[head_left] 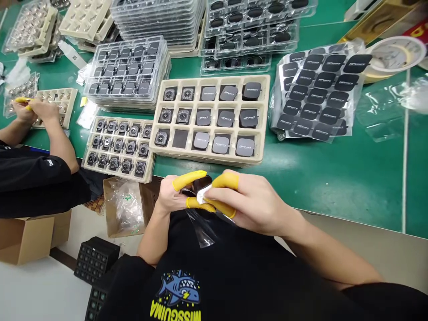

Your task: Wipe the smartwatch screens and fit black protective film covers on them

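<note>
Close to my chest, my left hand (180,191), with yellow finger cots on thumb and finger, grips a dark, glossy watch-like piece (202,183) by its sides. A strip of clear film (203,238) hangs below it. My right hand (247,196), also in yellow finger cots, pinches a small white cloth or paper (202,195) against the piece. The beige tray (264,111) beyond my hands holds watch bodies at its left and dark square-covered pieces at its right; one lower compartment shows only its dark bottom.
A smaller beige tray (151,162) of watch bodies lies left, before stacked clear trays (160,67). Label sheets (314,96) and a tape roll (396,55) are right. A person's hands (36,110) work far left. An open carton (125,207) sits below.
</note>
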`<state>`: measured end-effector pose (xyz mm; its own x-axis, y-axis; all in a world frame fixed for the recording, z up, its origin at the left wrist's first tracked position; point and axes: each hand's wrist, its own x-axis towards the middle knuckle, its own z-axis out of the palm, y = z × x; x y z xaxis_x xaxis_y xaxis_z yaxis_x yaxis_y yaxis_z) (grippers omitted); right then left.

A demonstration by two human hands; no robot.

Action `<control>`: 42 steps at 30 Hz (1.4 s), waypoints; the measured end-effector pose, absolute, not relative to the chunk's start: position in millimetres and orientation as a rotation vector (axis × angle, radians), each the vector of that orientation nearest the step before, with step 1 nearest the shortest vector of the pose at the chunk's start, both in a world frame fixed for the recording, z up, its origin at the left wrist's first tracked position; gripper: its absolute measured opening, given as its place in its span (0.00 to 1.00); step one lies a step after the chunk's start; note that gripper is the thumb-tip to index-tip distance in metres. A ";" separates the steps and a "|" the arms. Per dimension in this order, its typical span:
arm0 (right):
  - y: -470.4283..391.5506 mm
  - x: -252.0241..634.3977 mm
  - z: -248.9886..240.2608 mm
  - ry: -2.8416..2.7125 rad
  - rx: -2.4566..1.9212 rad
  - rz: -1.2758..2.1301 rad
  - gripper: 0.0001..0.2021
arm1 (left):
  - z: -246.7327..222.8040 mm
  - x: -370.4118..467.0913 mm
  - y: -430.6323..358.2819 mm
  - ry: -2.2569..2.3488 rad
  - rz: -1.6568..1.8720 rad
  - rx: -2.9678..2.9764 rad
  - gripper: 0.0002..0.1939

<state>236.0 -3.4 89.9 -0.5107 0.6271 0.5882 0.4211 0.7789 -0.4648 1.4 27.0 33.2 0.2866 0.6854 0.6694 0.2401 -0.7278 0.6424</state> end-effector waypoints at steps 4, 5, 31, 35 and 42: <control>7.7 223.9 80.3 -2.198 -0.857 0.100 0.12 | 32.8 3.3 26.0 0.817 1.375 2.107 0.31; 10.2 224.7 77.3 -2.186 -0.909 0.036 0.12 | 30.5 2.8 25.3 0.822 1.379 2.063 0.32; 12.0 251.8 71.6 -2.145 -0.996 0.230 0.06 | 17.6 -1.9 26.2 0.842 1.414 1.853 0.43; 4.1 251.4 76.1 -2.157 -0.824 0.413 0.04 | 19.1 -1.4 31.3 0.776 1.383 1.929 0.41; 14.7 222.5 71.0 -2.124 -0.916 0.013 0.09 | 23.5 5.9 32.6 0.710 1.371 1.990 0.39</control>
<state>222.5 14.7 71.0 -0.4136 0.6134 0.6728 0.6051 0.7374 -0.3003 5.9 32.6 23.5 0.3188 0.7213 0.6149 0.0860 -0.6681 0.7391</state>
